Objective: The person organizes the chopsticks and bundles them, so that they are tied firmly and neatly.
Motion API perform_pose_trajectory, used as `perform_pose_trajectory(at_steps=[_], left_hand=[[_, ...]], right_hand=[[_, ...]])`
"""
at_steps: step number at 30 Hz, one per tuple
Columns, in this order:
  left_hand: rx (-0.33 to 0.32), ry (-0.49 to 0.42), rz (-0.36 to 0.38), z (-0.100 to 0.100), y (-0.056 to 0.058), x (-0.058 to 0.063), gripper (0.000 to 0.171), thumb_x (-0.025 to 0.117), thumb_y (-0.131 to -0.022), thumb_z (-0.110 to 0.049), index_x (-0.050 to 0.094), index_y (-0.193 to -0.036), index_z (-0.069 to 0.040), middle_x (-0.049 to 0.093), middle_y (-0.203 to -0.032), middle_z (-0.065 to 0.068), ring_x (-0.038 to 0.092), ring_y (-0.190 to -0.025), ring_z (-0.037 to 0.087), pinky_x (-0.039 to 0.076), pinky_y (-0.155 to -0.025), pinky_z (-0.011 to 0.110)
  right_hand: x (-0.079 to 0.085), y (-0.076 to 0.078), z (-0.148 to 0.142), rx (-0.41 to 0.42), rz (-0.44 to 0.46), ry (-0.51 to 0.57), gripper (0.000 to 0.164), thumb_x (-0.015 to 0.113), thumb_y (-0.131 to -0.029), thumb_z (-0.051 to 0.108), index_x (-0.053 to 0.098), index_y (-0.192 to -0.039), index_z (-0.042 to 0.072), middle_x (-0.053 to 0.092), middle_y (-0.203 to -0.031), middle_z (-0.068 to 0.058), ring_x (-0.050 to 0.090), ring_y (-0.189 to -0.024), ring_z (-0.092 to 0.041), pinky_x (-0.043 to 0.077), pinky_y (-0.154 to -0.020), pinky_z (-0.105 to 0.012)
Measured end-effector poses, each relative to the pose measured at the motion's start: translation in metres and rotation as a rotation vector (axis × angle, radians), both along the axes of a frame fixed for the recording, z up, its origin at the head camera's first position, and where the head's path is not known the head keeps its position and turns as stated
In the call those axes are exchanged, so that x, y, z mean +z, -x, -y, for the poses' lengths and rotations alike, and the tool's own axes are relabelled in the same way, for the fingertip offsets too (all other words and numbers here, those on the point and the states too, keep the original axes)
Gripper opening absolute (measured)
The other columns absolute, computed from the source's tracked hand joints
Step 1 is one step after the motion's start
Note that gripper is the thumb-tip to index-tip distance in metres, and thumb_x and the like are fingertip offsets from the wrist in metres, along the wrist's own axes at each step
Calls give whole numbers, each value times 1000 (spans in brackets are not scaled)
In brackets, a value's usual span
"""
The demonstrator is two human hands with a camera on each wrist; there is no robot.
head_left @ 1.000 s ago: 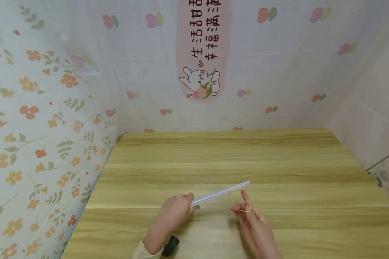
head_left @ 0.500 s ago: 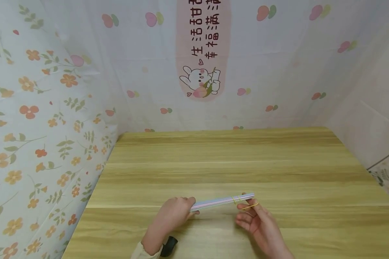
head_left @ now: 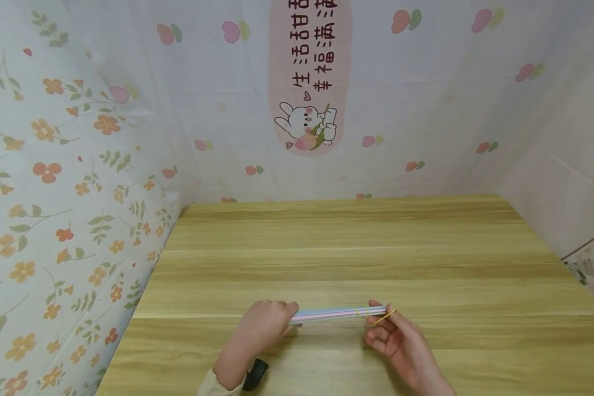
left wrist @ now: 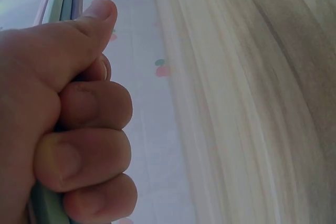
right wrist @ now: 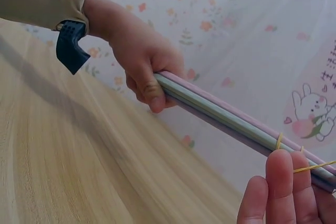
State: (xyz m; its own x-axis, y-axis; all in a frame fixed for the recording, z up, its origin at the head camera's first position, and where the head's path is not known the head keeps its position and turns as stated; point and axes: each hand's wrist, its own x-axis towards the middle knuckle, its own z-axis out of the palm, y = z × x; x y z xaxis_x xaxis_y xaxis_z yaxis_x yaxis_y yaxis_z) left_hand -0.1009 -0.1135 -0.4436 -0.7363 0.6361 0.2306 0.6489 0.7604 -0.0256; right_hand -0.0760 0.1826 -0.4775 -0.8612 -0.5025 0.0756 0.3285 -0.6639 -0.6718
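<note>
My left hand (head_left: 267,325) grips one end of a bundle of slim pastel sticks (head_left: 326,315), pink, green, blue and purple, held nearly level over the table. In the left wrist view the fingers (left wrist: 97,158) curl round the bundle, with the thumb lying along it. A yellow rubber band (head_left: 385,317) winds round the bundle near its far end, and a stretched loop of it catches on my right hand (head_left: 406,344). The right thumb and fingertips are right at that end. In the right wrist view, the fingers (right wrist: 280,182) partly hide the bundle's end and the band (right wrist: 315,167).
The wood-grain table (head_left: 326,236) spreads beneath both hands. Behind it hangs a white cloth (head_left: 425,110) with a rabbit print, and a flowered cloth (head_left: 79,220) covers the left side. A black device (head_left: 256,375) sits at the left wrist by a cream sleeve (head_left: 220,385).
The right hand has moved from below the bundle to its far end, bringing the band loop along. The bundle's far end has come down toward level. The left hand has barely moved.
</note>
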Motion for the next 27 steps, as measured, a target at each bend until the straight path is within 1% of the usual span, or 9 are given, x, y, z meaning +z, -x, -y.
perform_pose_trajectory(at_steps=[3,6,10,13,18,24,27], left_hand=[[-5,12,-15,0,1,0,27,70,-84,-35,56,-78,-14,61,-64,-4,48,-48,5,38,-44,21],[-12,26,-24,0,0,1,28,70,-84,-37,56,-77,-14,61,-64,-5,48,-48,4,38,-44,21],[-22,47,-40,-1,-1,2,29,70,-82,-39,55,-76,-15,57,-61,-7,45,-47,3,37,-44,20],[-24,60,-48,-1,-1,3,29,70,-82,-39,55,-76,-15,55,-60,-7,43,-47,2,36,-44,20],[-20,63,-21,-3,-2,4,27,69,-84,-36,54,-75,-15,50,-57,-8,36,-47,2,33,-43,20],[-19,74,-5,-4,-2,3,26,69,-85,-33,54,-74,-15,47,-56,-9,32,-48,2,30,-44,19],[-10,70,3,-5,-2,3,25,70,-85,-31,54,-74,-15,47,-56,-9,31,-48,2,29,-43,19]], right_hand=[[1,-1,-1,-18,-2,-25,48,17,-106,17,63,-122,12,71,-102,-3,69,-88,-15,53,-86,-32],[2,-2,0,-44,3,-80,45,21,-106,15,65,-116,10,71,-98,-3,69,-85,-14,53,-84,-31],[4,-2,1,-86,16,-162,41,28,-105,12,68,-108,9,70,-91,-2,69,-81,-12,54,-81,-29],[5,-2,1,-102,19,-184,39,30,-104,10,69,-105,10,70,-88,-1,69,-79,-12,54,-80,-29],[6,-3,3,-113,14,-202,38,31,-103,8,68,-102,12,68,-86,1,67,-79,-9,54,-80,-27],[9,-4,7,-158,28,-318,28,37,-102,10,64,-94,15,64,-82,6,62,-76,-5,53,-83,-27],[10,-4,8,-177,24,-339,24,38,-102,10,59,-93,16,63,-81,6,61,-75,-4,53,-83,-27]])
